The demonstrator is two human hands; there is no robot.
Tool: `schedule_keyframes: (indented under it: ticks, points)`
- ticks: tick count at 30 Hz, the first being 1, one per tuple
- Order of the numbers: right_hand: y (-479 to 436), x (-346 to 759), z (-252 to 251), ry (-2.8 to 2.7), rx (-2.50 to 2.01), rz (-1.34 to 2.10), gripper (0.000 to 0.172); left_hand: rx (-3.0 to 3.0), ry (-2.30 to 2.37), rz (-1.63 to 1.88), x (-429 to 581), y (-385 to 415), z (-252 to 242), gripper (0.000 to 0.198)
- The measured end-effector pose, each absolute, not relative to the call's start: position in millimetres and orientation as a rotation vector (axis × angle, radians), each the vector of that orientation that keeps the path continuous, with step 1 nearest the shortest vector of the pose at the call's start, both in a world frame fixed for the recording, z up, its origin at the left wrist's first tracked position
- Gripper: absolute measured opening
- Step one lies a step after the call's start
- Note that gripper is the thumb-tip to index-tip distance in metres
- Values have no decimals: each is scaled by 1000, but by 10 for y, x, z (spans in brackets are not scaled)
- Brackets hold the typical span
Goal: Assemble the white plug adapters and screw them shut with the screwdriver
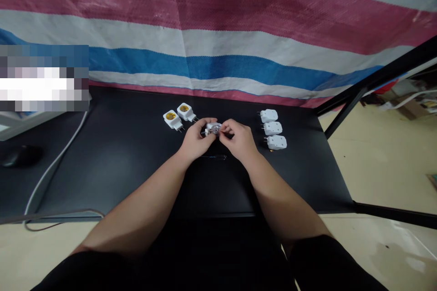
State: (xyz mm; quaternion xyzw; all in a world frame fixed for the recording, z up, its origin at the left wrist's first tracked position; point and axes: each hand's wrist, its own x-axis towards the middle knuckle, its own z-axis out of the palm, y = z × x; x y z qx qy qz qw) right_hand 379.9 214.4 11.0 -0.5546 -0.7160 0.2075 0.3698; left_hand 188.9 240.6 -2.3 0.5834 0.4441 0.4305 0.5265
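Note:
Between thumb and fingers, my left hand [198, 138] grips a small white plug-in lamp socket [209, 130], its inside partly showing. My right hand [237, 138] is closed in a pinch at the socket's right side; what its fingertips hold is too small to make out. Just below the hands lies a thin screwdriver [218, 157] with a see-through handle. To the left of my left hand rest two white plug-in lamp sockets [171, 118] with brass-coloured round openings facing up. On the right, three more white lamp sockets [273, 128] lie back side up, prongs pointing left.
The black table [112, 159] carries a dark mouse [22, 156] and a grey cable [56, 161] at its left. A striped plastic sheet [218, 41] hangs along the back edge. A black metal frame [362, 93] stands at the right end.

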Motion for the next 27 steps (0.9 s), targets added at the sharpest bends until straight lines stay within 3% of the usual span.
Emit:
schedule_keyframes:
  ticks: [15, 27]
  points:
    - [2134, 3794, 114, -1764, -1342, 570, 10, 1348, 1056, 1000, 1897, 2423, -45, 54]
    - [2166, 3808, 74, -1551, -1330, 755, 15, 1261, 916, 1012, 1907, 2422, -40, 46]
